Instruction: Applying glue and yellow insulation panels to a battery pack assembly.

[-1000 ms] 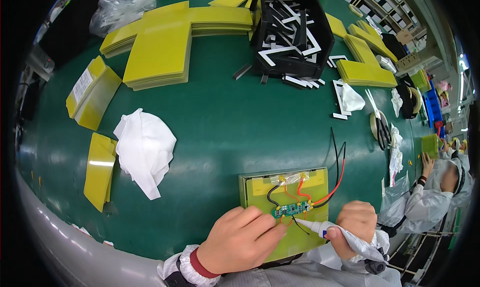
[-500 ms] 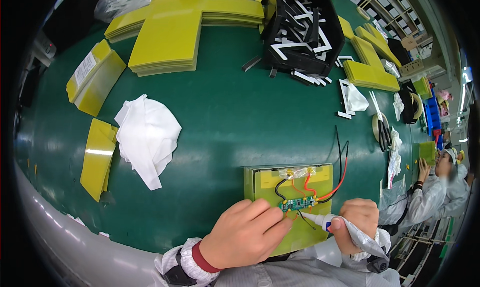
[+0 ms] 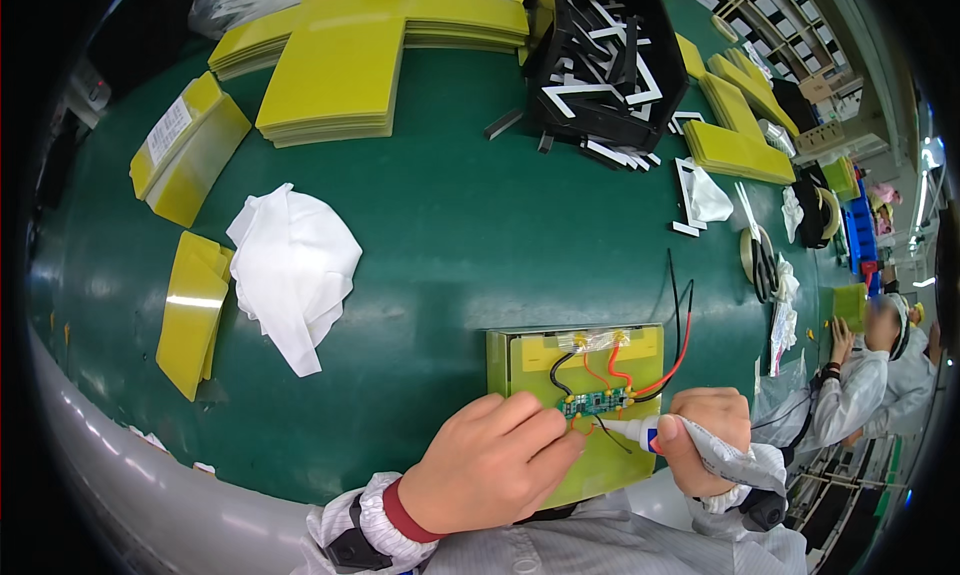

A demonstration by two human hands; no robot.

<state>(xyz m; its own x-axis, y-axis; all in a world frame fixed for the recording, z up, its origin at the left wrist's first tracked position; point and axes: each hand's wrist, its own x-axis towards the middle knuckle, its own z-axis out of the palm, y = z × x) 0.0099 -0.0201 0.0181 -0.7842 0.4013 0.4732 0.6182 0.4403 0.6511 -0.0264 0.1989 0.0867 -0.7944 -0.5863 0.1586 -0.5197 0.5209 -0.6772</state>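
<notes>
A yellow box-shaped battery pack [image 3: 600, 465] lies near the table's front edge. On top sits a small green circuit board [image 3: 597, 403], with red and black wires [image 3: 620, 365] running from it. My right hand [image 3: 708, 435] grips a squeezed glue tube [image 3: 735, 457], its white nozzle pointing left to the board's lower edge by some thin wires. My left hand [image 3: 495, 460] rests over the pack's left side, fingers bent and closed, tips at the board's lower left. What these fingertips hold, if anything, is hidden.
A white cloth [image 3: 295, 275] and yellow sheets [image 3: 192, 315] lie to the left. Stacked yellow sheets [image 3: 330, 70] and a black bin [image 3: 605, 75] of black-and-white strips stand at the back. Scissors [image 3: 762, 260] lie right, beside a tape roll. A co-worker [image 3: 850, 385] sits at far right.
The tube in my right hand has tipped flatter, and its nozzle has shifted slightly up along the board's lower edge. My left hand stays nearly in place.
</notes>
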